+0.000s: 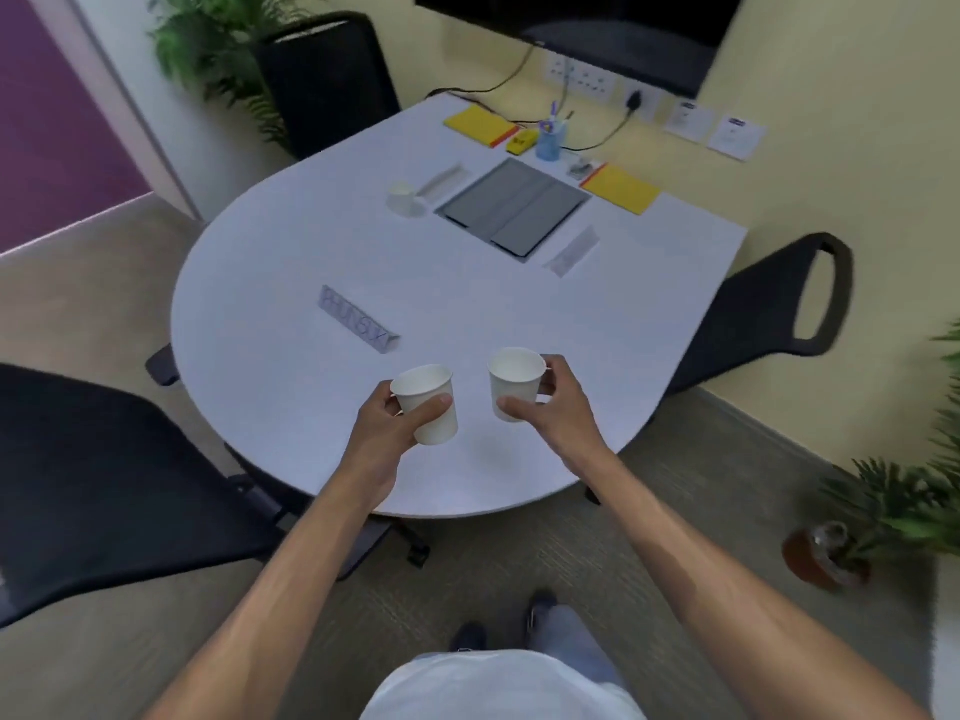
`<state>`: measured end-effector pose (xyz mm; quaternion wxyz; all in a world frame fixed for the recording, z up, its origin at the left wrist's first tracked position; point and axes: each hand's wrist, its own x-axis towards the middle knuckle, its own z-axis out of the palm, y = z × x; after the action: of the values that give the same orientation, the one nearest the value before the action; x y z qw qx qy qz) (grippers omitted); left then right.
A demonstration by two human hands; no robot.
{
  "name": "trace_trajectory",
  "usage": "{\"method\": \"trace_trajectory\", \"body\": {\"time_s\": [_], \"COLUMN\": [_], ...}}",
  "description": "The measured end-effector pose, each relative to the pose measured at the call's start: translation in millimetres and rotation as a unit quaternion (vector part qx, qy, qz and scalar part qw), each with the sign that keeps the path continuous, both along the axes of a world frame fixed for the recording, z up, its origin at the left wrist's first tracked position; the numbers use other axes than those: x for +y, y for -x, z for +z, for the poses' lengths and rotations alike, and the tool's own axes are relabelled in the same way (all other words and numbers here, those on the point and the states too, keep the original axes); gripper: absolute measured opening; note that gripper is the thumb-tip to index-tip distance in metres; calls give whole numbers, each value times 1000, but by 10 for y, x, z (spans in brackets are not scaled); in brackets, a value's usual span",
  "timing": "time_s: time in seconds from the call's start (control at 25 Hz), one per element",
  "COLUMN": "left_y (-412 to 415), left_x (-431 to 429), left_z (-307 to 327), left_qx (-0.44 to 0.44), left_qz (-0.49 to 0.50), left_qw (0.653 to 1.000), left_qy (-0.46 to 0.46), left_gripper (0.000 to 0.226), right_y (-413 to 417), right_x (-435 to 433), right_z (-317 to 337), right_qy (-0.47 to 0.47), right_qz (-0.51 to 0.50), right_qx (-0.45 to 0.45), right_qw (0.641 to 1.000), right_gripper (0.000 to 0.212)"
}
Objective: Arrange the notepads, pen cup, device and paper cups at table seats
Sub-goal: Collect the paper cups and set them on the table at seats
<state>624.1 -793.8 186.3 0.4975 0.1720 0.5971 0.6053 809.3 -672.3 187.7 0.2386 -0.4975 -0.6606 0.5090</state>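
Near half of the table (270, 387) lies bare except 1 name card (358, 318); the far side is crowded

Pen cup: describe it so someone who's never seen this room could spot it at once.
Start at the white table and go to its far edge, by the wall sockets. Between the two yellow notepads, just beyond the grey flap panel, stands the pen cup. It is the only light blue, see-through cup, with pens sticking out; the paper cups are white.
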Motion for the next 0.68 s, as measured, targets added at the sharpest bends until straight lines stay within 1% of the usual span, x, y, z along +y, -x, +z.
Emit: {"method": "trace_trajectory", "body": {"time_s": [0.24, 0.36, 0.52, 0.68], "left_y": [318, 410, 455, 479], "left_x": [174, 326, 640, 967], "left_z": [-113, -152, -176, -270], "left_qx": [-24, -33, -62, -82], "left_qz": [97, 142, 222, 270], "left_qw": [995, 989, 971, 955], "left_qy": [23, 33, 65, 96], "left_gripper": [49, 52, 49, 47], "right_y": [876, 1267, 1656, 1892], "right_x": [630, 1001, 1474, 1783], "right_z": [-349, -646, -1091, -1486], "right_qy": [15, 6, 18, 1], "right_qz": [110, 159, 228, 266], "right_qx": [-25, -56, -105, -136], "right_qw": [993, 986, 968, 955], "right_gripper": [62, 64, 64, 62]}}
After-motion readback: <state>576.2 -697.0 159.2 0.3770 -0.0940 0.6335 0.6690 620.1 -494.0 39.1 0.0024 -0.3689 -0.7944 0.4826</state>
